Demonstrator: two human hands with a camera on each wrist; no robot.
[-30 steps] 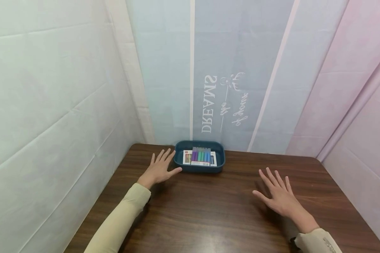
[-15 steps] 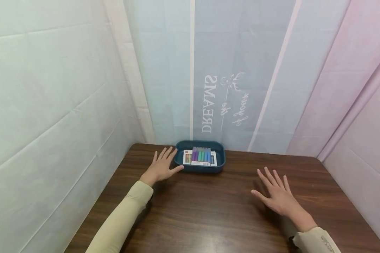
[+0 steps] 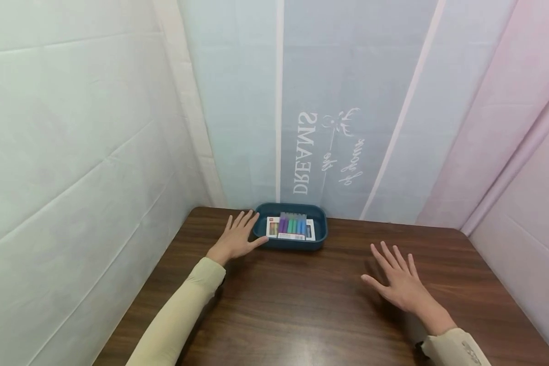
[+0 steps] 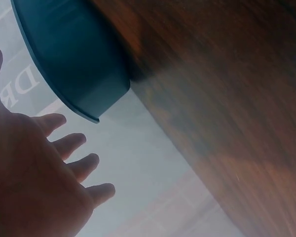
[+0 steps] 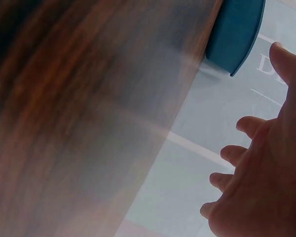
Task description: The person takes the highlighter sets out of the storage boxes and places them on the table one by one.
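Right forearm in a pale beige sleeve (image 3: 453, 348) enters from the near right corner of the dark wood-grain table (image 3: 302, 315). Right hand (image 3: 400, 282) palm down over the right half of the table, fingers straight and fanned, thumb out toward the middle. It holds nothing; whether the palm touches the wood cannot be told from the head view. Right wrist view: the same hand (image 5: 266, 163), fingertips slightly bent, apart from one another, nothing in them; tray end visible far beyond.

Left arm, same beige sleeve (image 3: 178, 315), runs from the near left edge diagonally toward the far edge. Left hand (image 3: 238, 239) flat, palm down, fingers straight and spread, thumb stretched right to the near left corner of the tray, touching or just short of it; cannot tell which. Left wrist view: hand (image 4: 34, 173) open, fingers separated, the tray's rounded wall (image 4: 74, 64) just beside the thumb side, nothing gripped.

Dark teal rounded-rectangular plastic tray (image 3: 319, 239) sits at the middle of the table's far edge, against the backdrop. Inside it lies a white-edged flat pack of coloured pens (image 3: 291, 227), purple, green and blue barrels side by side.

Behind: pale blue draped sheet with mirrored white lettering (image 3: 320, 152); pink sheet (image 3: 508, 152) at right, whitish sheet (image 3: 73, 152) at left.
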